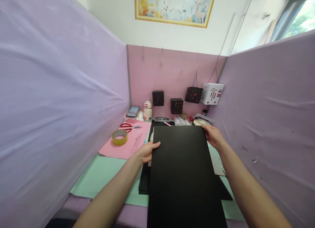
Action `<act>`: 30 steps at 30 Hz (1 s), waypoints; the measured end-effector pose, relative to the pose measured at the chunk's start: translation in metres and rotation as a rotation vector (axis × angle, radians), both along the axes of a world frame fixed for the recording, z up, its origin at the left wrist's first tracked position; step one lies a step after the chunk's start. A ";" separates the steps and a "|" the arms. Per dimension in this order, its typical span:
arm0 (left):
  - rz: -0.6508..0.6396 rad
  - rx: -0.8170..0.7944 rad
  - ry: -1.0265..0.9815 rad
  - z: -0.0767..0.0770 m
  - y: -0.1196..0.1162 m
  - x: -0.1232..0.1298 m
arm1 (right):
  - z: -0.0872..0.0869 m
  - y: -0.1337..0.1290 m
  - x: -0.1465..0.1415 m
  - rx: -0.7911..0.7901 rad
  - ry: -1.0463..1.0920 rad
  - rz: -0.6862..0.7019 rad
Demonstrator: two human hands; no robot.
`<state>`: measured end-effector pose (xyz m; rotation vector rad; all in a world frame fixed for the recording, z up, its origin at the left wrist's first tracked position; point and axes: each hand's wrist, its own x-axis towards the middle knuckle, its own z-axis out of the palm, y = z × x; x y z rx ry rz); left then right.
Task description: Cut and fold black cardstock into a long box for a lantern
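Observation:
A large sheet of black cardstock [183, 175] is held up in front of me, its lower end running out of the bottom of the view. My left hand [148, 151] grips its left edge, with the thumb on the front face and the fingers behind. At the upper right corner, my right hand [213, 135] pinches the sheet. More black sheets [144, 180] lie on the table beneath it, partly hidden. A pale board [216, 160] shows past the right edge.
Pink paper [110, 147] on the left carries a yellow tape roll [119, 141] and red-handled scissors [126, 127]. At the back stand a bottle [147, 111] and bundled pens [181, 120]. Black boxes [176, 106] and a white box [212, 93] hang there. Fabric partitions [265, 123] flank both sides.

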<state>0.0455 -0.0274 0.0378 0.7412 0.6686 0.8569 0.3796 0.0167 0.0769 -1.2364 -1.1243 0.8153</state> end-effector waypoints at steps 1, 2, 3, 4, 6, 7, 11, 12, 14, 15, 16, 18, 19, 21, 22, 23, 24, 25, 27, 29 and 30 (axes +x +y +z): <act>0.000 0.009 0.001 -0.001 0.001 0.000 | 0.000 -0.001 -0.001 0.006 -0.022 0.008; 0.005 0.018 0.006 -0.002 0.001 -0.001 | -0.001 -0.001 -0.001 0.017 -0.051 0.003; 0.014 0.026 0.013 -0.004 0.001 0.000 | -0.002 0.000 -0.002 0.037 -0.089 -0.018; 0.027 0.032 0.017 -0.005 0.001 0.000 | -0.003 0.000 -0.002 0.067 -0.134 -0.053; 0.062 0.055 0.028 -0.007 0.001 0.002 | -0.006 0.003 -0.002 0.133 -0.239 -0.143; 0.084 0.074 0.038 -0.008 0.000 0.003 | -0.008 0.005 -0.002 0.163 -0.304 -0.190; 0.127 0.165 0.086 -0.011 -0.001 0.005 | -0.015 0.011 0.000 0.206 -0.475 -0.268; 0.123 0.174 0.090 -0.013 -0.001 0.005 | -0.017 0.012 0.000 0.204 -0.485 -0.264; 0.116 0.177 0.092 -0.015 0.000 0.005 | -0.020 0.012 0.000 0.190 -0.477 -0.247; 0.116 0.169 0.090 -0.016 0.001 0.005 | -0.022 0.012 0.001 0.186 -0.473 -0.241; 0.117 0.159 0.087 -0.017 0.001 0.005 | -0.023 0.012 0.001 0.183 -0.466 -0.235; 0.118 0.138 0.076 -0.018 0.002 0.004 | -0.026 0.012 0.001 0.182 -0.445 -0.220; 0.119 0.128 0.070 -0.019 0.002 0.005 | -0.028 0.013 0.001 0.180 -0.433 -0.215; 0.118 0.114 0.062 -0.019 0.002 0.005 | -0.031 0.014 0.002 0.167 -0.415 -0.215; 0.120 0.109 0.061 -0.020 0.002 0.005 | -0.033 0.014 0.002 0.159 -0.408 -0.220; 0.122 0.103 0.060 -0.020 0.002 0.006 | -0.034 0.015 0.002 0.152 -0.401 -0.224; 0.125 0.100 0.060 -0.020 0.003 0.007 | -0.035 0.016 0.002 0.147 -0.393 -0.224; 0.127 0.098 0.061 -0.021 0.003 0.007 | -0.036 0.016 0.002 0.142 -0.382 -0.221; 0.133 0.093 0.060 -0.022 0.003 0.008 | -0.037 0.015 0.001 0.131 -0.350 -0.216; 0.137 0.085 0.059 -0.023 0.002 0.009 | -0.036 0.011 0.000 0.107 -0.297 -0.211; 0.140 0.082 0.058 -0.022 0.001 0.009 | -0.035 0.008 -0.001 0.086 -0.263 -0.200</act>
